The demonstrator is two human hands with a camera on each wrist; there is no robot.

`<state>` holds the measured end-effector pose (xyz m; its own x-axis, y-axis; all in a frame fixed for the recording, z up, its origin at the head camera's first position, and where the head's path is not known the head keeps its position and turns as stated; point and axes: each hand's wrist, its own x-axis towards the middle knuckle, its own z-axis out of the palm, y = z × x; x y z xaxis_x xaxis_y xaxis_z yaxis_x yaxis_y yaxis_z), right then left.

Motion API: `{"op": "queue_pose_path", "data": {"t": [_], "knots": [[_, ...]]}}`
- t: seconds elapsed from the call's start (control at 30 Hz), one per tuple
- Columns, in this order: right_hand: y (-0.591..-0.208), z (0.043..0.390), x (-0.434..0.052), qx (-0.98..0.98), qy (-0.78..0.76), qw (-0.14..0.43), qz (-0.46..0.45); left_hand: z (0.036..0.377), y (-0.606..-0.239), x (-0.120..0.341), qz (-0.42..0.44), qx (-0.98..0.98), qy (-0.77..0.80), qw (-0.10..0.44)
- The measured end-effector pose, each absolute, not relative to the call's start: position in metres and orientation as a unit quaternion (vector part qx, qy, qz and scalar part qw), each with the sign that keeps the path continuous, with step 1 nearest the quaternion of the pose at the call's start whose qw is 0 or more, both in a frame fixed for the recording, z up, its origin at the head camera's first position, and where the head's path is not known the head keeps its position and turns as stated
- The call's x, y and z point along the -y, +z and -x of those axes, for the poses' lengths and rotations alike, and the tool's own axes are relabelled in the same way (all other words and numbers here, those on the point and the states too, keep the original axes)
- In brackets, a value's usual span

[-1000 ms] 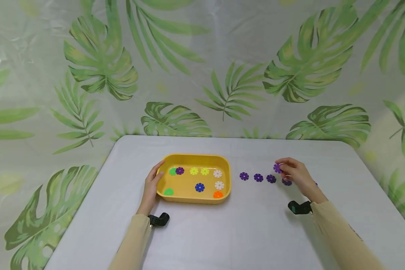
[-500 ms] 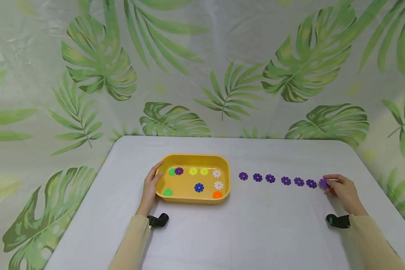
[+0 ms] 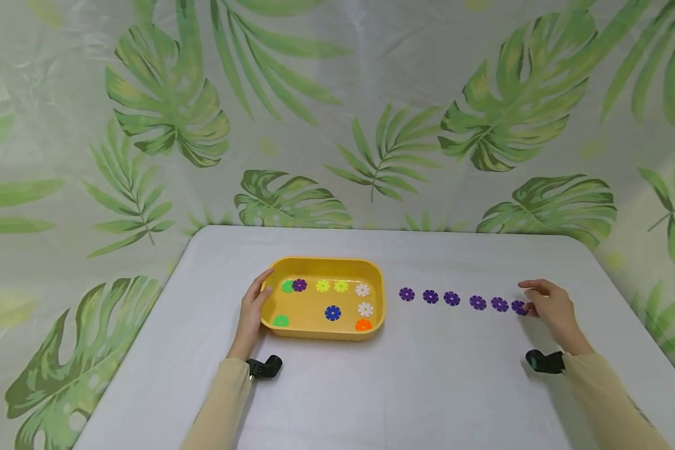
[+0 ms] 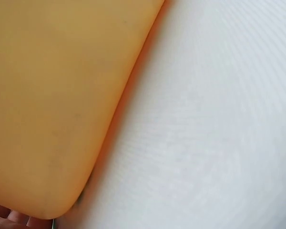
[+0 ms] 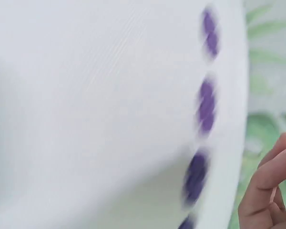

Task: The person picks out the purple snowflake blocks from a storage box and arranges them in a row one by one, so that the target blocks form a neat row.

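Observation:
A yellow tray (image 3: pixel 378 294) holds several flower-shaped discs: green, purple (image 3: pixel 299 285), yellow, white, blue (image 3: pixel 332 312) and orange. My left hand (image 3: pixel 252 312) rests against the tray's left wall (image 4: pixel 52 95), thumb on the rim. Right of the tray, several purple discs (image 3: pixel 452 298) lie in a row on the white table (image 3: pixel 427 375). My right hand (image 3: pixel 548 307) hovers at the row's right end, fingers loosely bent beside the last visible disc (image 3: pixel 519 307), and I see nothing held in it. In the right wrist view the discs (image 5: pixel 206 106) are blurred and the fingers (image 5: pixel 271 191) are empty.
A leaf-patterned curtain (image 3: pixel 337 125) hangs behind and around the table. The table's right edge runs close to the right hand. Bare tabletop lies in front of the tray and the disc row.
The right hand carried a purple disc from the row's middle to its right end, set it down, then drew slightly back to the left. The left hand and the tray stayed still.

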<state>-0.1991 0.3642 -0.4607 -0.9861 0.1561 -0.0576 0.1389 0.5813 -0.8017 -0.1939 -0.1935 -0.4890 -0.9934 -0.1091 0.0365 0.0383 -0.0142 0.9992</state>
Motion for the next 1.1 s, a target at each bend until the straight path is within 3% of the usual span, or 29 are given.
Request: {"op": "queue_pose_path", "data": {"t": [0.43, 0.77, 1.1], "knots": [[-0.410, 0.237, -0.191, 0.800, 0.583, -0.128, -0.064, 0.198, -0.498, 0.193, -0.016, 0.701, -0.710, 0.069], [-0.413, 0.257, -0.059, 0.755, 0.604, -0.236, -0.097, 0.188, -0.475, 0.188, -0.025, 0.703, -0.708, 0.055], [-0.436, 0.264, 0.006, 0.750, 0.586, -0.291, -0.095, 0.190, -0.480, 0.193, -0.026, 0.703, -0.709, 0.051]]}}
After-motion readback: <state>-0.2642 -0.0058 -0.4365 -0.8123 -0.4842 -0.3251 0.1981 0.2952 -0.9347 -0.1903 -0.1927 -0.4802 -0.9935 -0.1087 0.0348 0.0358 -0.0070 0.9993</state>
